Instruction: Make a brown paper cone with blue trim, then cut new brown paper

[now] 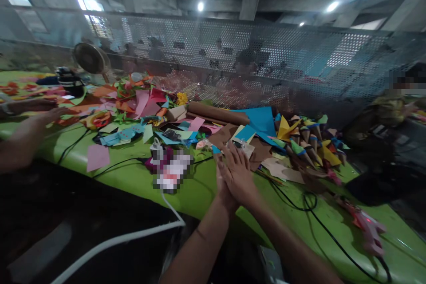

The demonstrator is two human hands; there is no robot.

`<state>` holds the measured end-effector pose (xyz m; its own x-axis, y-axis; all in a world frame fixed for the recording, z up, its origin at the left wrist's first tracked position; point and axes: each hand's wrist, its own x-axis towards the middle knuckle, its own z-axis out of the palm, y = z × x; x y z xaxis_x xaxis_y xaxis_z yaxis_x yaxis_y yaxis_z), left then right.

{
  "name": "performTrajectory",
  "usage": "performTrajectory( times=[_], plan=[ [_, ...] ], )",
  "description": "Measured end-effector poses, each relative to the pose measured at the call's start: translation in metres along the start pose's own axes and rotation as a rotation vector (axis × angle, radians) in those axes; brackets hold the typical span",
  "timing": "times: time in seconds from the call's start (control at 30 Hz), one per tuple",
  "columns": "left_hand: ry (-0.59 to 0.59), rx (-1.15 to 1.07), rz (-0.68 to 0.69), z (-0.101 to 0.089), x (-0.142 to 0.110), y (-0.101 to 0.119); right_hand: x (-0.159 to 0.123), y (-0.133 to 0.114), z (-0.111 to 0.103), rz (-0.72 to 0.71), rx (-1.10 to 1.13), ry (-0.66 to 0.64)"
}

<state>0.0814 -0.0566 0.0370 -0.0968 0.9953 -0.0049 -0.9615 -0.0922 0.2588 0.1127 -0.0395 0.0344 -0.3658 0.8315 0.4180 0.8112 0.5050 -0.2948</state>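
Note:
My left hand [223,190] and my right hand [238,169] are pressed together, palm against palm, above the front part of the green table [196,186]. The right hand lies over the left with its fingers stretched out. Most of the left hand is hidden beneath it, though its fingers look straight too. Whether anything thin sits between the palms is hidden. Just beyond the fingertips are brown paper pieces [262,153] and a small clear plastic bag [244,146]. Blue paper [258,120] and a brown paper roll [218,113] lie farther back.
A pink glue gun [369,230] with its cable rests at right, near paper cones [306,142]. Left of my hands are a blurred-out phone [175,171] and a purple power strip [155,162]. Another person's hand [36,128] reaches in at left. A perforated metal screen [206,57] stands behind.

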Motion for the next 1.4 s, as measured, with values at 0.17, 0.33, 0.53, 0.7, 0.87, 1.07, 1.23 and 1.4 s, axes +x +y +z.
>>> performTrajectory(
  times=[0.17,0.33,0.53,0.7,0.87,1.07,1.23,1.4],
  plan=[
    [0.038,0.043,0.0,-0.004,-0.001,-0.006,0.0,0.003,0.003,0.03,0.041,0.025],
    [-0.151,-0.11,-0.245,-0.005,-0.01,0.002,0.034,0.024,-0.014,0.076,0.196,0.07],
    [0.003,-0.084,-0.299,-0.011,-0.003,0.013,0.025,0.037,-0.036,0.007,0.465,0.092],
    [-0.052,-0.035,-0.208,-0.014,-0.002,0.009,-0.003,0.028,-0.04,-0.111,0.448,-0.026],
    [0.001,0.005,-0.203,-0.015,0.001,0.003,-0.013,0.019,-0.034,-0.085,0.472,0.021],
    [0.043,0.322,-0.121,-0.024,0.011,0.008,-0.009,0.023,-0.036,0.096,0.786,-0.019],
    [0.187,1.113,0.236,-0.045,0.032,0.053,0.001,0.045,-0.05,0.338,1.082,0.034],
    [0.267,2.058,0.196,-0.052,0.046,0.083,0.013,0.07,-0.048,0.428,1.275,0.006]
  ],
)
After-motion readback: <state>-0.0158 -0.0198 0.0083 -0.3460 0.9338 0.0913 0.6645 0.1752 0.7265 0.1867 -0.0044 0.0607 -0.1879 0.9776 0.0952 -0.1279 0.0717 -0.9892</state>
